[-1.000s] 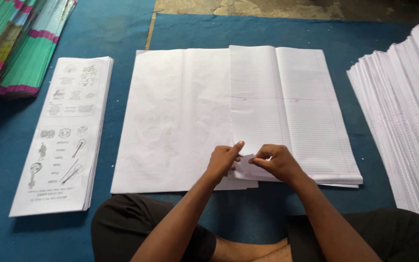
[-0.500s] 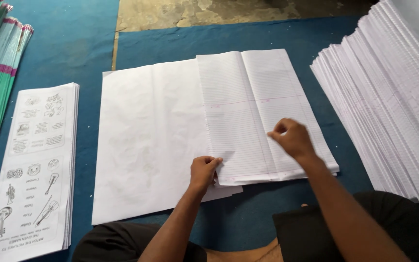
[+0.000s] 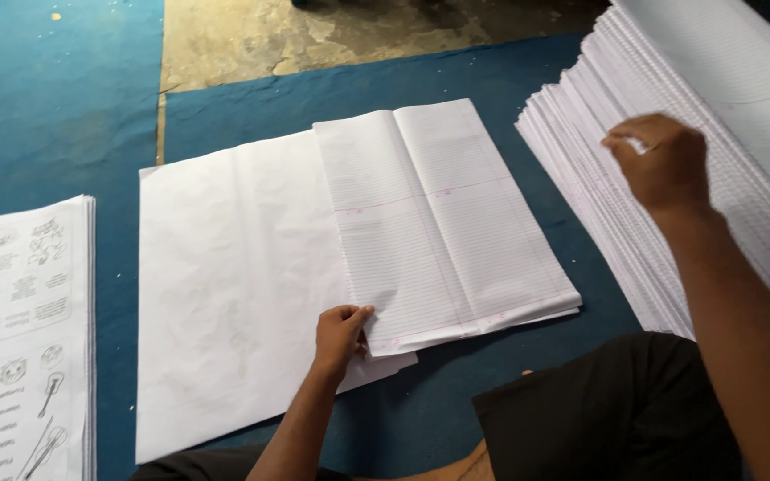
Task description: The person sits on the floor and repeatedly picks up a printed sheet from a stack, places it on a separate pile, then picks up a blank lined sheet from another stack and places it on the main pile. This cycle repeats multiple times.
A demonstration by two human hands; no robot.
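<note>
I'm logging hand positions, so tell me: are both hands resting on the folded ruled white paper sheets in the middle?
No: only the left hand touches the folded ruled white sheets; the right hand is on the tall white paper stack.

Arms: bare to past the elbow — no sleeves, watch or bands in view.
Hands: left hand and right hand bare — no gloves, no rings.
Legs: black cloth.

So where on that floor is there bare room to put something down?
Bare blue mat lies beyond the picture-sheet stack, and a strip between the ruled sheets and the big ruled-paper stack. Crowded near the right hand.
</note>
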